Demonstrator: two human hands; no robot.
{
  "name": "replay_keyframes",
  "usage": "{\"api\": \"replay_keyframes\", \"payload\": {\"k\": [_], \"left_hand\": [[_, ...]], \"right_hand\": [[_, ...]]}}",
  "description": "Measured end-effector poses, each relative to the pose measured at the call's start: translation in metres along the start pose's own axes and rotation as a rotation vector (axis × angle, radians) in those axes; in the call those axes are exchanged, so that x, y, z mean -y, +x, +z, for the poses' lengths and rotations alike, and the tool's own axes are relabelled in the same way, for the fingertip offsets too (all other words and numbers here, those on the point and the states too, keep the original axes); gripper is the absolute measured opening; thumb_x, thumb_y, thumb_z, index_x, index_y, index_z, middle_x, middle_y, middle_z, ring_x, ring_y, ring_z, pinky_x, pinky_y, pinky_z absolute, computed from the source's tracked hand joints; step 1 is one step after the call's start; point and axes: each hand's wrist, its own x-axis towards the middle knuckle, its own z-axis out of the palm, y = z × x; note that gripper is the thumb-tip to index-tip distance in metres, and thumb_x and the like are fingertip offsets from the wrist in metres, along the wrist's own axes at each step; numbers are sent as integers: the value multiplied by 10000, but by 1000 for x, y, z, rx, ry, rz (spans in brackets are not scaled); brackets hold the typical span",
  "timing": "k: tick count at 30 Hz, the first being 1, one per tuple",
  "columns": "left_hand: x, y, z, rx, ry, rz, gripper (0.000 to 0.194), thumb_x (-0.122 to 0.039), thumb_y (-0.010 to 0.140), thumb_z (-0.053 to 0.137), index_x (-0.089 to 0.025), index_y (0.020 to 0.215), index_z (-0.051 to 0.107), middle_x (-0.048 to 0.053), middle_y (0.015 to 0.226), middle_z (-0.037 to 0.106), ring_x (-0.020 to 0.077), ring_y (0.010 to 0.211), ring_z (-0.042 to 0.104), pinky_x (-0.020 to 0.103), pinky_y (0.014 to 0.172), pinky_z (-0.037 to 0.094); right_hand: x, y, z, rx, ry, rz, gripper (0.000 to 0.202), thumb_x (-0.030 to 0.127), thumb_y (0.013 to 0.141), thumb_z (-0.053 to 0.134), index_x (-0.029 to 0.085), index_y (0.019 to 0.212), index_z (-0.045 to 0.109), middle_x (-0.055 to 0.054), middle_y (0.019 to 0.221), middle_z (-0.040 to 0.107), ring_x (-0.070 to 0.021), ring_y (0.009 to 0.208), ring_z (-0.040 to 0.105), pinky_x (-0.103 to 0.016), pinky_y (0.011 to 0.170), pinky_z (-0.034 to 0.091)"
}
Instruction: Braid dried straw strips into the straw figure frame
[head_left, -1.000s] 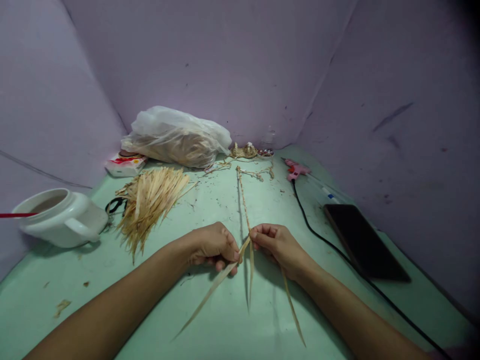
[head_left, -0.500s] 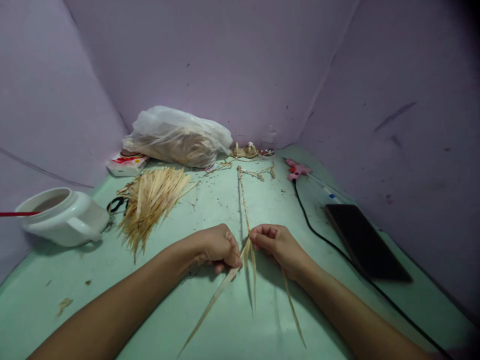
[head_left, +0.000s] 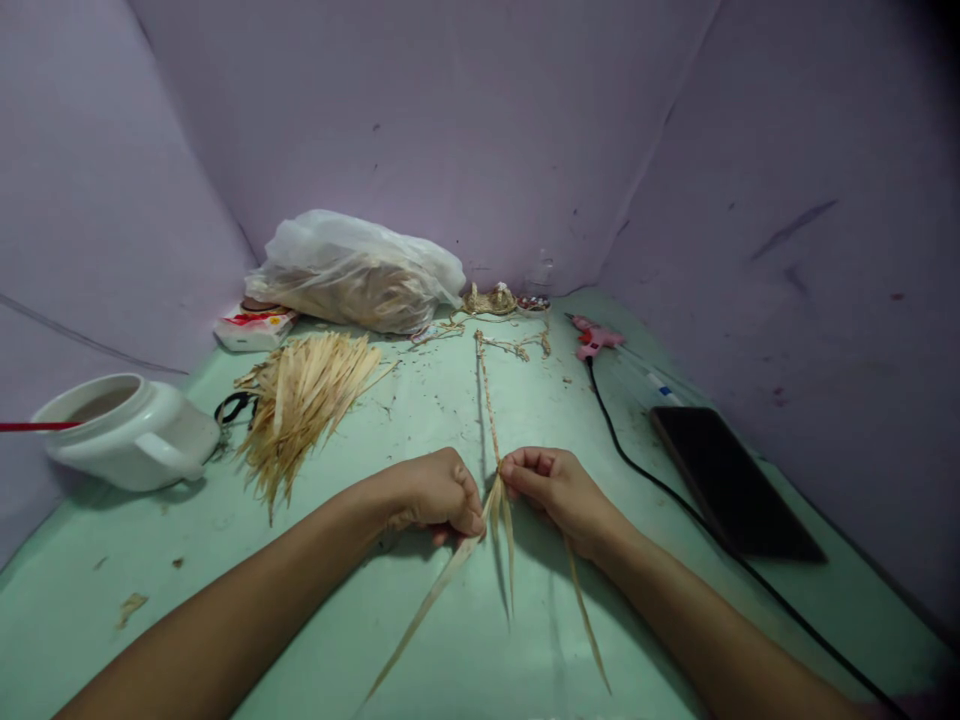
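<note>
A thin braid [head_left: 489, 400] of dried leaf strips runs from the back of the table toward me, its loose strips [head_left: 502, 515] fanning out at the near end. My left hand [head_left: 448, 498] is closed, pinching one long pale strip [head_left: 427, 605] that trails down to the left. At the braid's lower end, my right hand [head_left: 546, 482] pinches with thumb and forefinger. Another strip [head_left: 589, 625] hangs from under that hand toward the front. The fingertips of the two hands are a short way apart, on either side of the loose strips.
On the left lie a bundle of dried strips [head_left: 311, 395], black-handled scissors [head_left: 234, 405] and a white pot [head_left: 150, 440]. A plastic bag [head_left: 360, 275] and a small box [head_left: 255, 330] sit behind. On the right are a pink glue gun [head_left: 596, 338], its black cord [head_left: 660, 490] and a phone [head_left: 735, 480].
The lower tip of the strip in my left hand has shifted slightly to the right and up. Both hands keep nearly the same place and grip.
</note>
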Motion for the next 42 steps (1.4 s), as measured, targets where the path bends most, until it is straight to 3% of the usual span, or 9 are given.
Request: {"api": "replay_keyframes", "payload": {"k": [3, 6, 10, 17, 21, 32, 35, 39, 42], "left_hand": [[-9, -6, -3, 20, -23, 15, 148, -254, 559, 594, -106, 571, 609, 5, 478, 534, 50, 324, 394, 184, 339, 214], [-14, -7, -1, -99, -106, 24, 218, -330, 571, 604, -111, 572, 595, -13, 442, 498, 44, 303, 366, 189, 330, 153], [-14, -2, 5, -232, -185, 34, 144, -253, 532, 609, -115, 527, 566, -47, 358, 408, 39, 283, 309, 194, 336, 141], [-16, 1, 7, -259, -252, 41, 163, -273, 527, 613, -124, 520, 548, -58, 359, 381, 38, 306, 274, 201, 347, 119], [-16, 6, 7, -338, -269, 31, 96, -202, 499, 602, -119, 529, 562, -53, 371, 417, 44, 352, 303, 193, 375, 197], [-20, 1, 4, -315, -59, 51, 95, -190, 528, 549, -118, 467, 546, -35, 371, 412, 61, 393, 328, 203, 416, 230], [-22, 0, 20, -444, 111, 44, 138, -211, 582, 505, -130, 475, 534, -26, 385, 389, 71, 393, 326, 216, 420, 229], [-21, -5, 51, -718, 591, 137, 212, -232, 683, 429, -139, 611, 605, 45, 540, 527, 126, 497, 441, 252, 504, 291], [-19, -9, 67, -746, 796, 238, 240, -204, 710, 408, -132, 758, 631, 101, 649, 588, 168, 549, 498, 289, 557, 321]], "right_hand": [[-1, 1, -1, 18, 29, -10, 172, 290, 682, 582, 133, 630, 535, 52, 483, 464, -10, 348, 250, -203, 376, 157], [-2, 1, -2, 34, 47, -14, 181, 301, 682, 584, 130, 639, 541, 48, 494, 475, -10, 353, 257, -202, 377, 157], [0, 1, -1, 28, 52, -7, 158, 276, 679, 586, 129, 640, 543, 51, 487, 475, -8, 350, 254, -201, 380, 163], [-1, 2, -2, 40, 54, -10, 128, 253, 677, 584, 134, 650, 547, 49, 495, 490, -14, 365, 293, -198, 397, 191], [-1, 1, -3, 44, 41, -21, 121, 247, 684, 574, 134, 649, 551, 46, 498, 499, -20, 378, 310, -196, 410, 211], [-5, 4, -1, 48, 29, -95, 100, 224, 668, 563, 131, 638, 542, 5, 538, 547, -58, 477, 424, -198, 484, 280], [-5, 3, 0, -1, 14, -64, 92, 219, 654, 573, 135, 640, 538, 20, 513, 520, -49, 439, 380, -197, 450, 246], [-5, 1, 2, -23, 62, -58, 92, 216, 644, 581, 137, 639, 534, 29, 508, 493, -47, 440, 365, -194, 433, 233], [-5, 0, 3, -18, 126, -57, 118, 227, 625, 606, 140, 633, 527, 34, 505, 475, -50, 447, 376, -194, 438, 258]]}}
